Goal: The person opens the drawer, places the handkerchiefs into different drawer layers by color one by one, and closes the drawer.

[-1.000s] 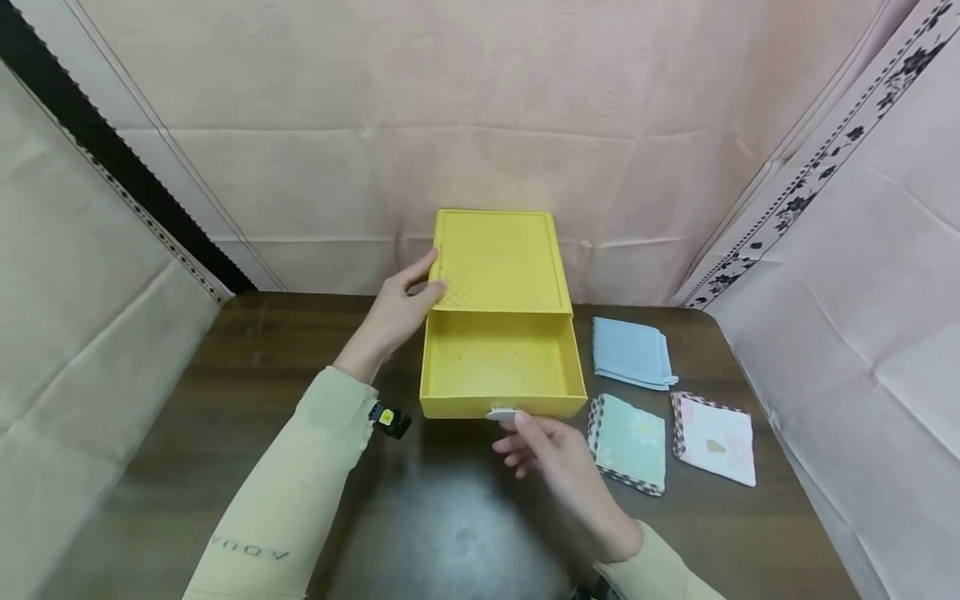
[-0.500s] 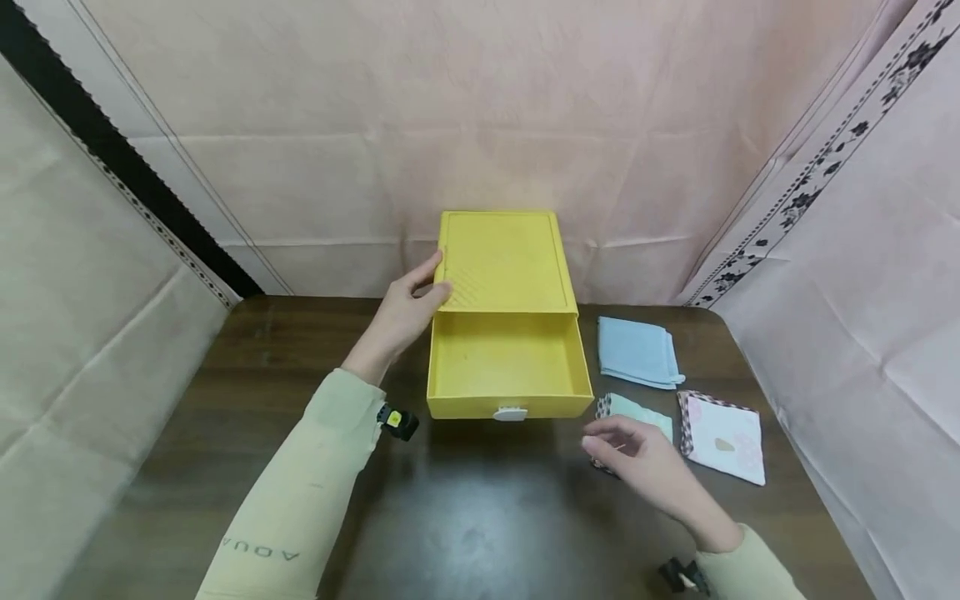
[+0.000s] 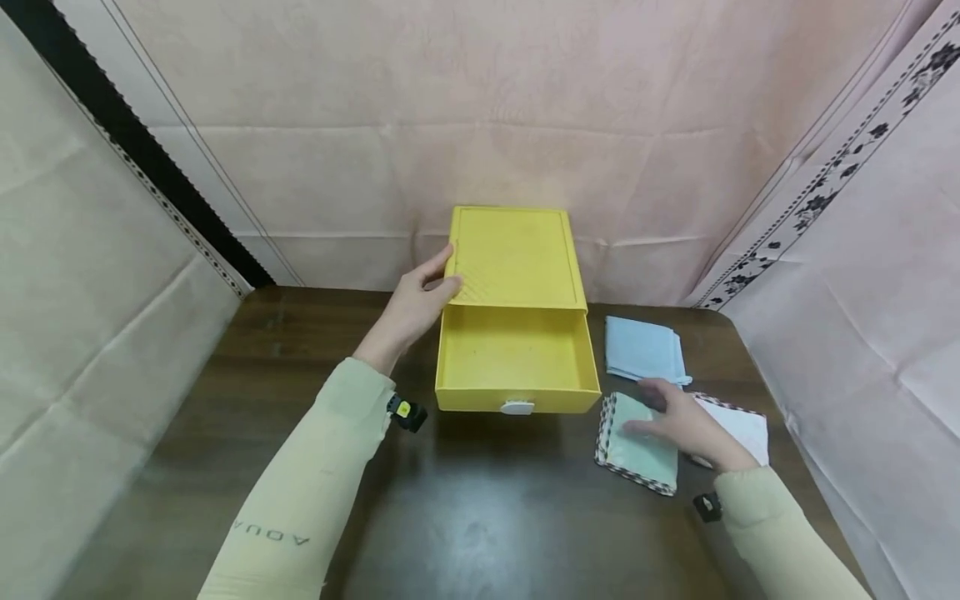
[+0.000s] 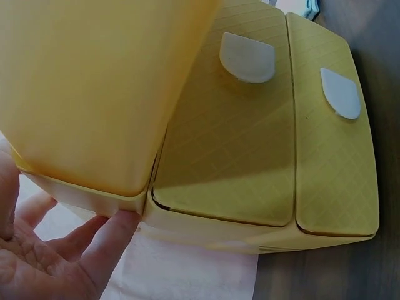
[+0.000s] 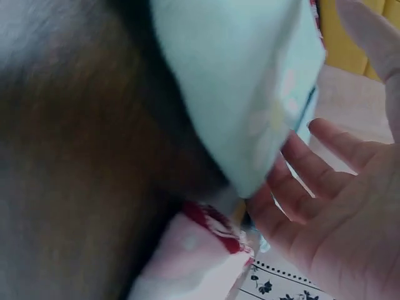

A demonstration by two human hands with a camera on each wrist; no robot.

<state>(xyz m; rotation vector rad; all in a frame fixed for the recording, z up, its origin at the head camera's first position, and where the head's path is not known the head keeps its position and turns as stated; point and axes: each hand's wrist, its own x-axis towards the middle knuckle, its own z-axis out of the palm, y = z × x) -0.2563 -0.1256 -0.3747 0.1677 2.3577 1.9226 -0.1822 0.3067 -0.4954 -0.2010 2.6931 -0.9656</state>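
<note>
A yellow drawer box (image 3: 517, 254) stands at the back of the table. Its top drawer (image 3: 517, 354) is pulled out and bare inside, with a white handle (image 3: 517, 407). My left hand (image 3: 412, 308) rests against the box's left side, thumb at the top edge; in the left wrist view its fingers (image 4: 112, 247) touch the side beside the drawer. My right hand (image 3: 686, 425) is over a folded mint-green cloth (image 3: 637, 454) with checked edging, thumb and fingers spread. In the right wrist view the fingertips lie at the edge of the green cloth (image 5: 237, 94).
A folded light-blue cloth (image 3: 645, 348) lies behind the green one. Partly behind my right hand is a folded white cloth (image 3: 746, 433). Two closed lower drawers (image 4: 225, 144) with white handles show in the left wrist view. Pale curtains (image 3: 375, 150) surround the dark wooden table (image 3: 420, 525).
My right hand has let go of the drawer handle and moved right to the green cloth. The left hand has stayed at the box. The drawer remains out.
</note>
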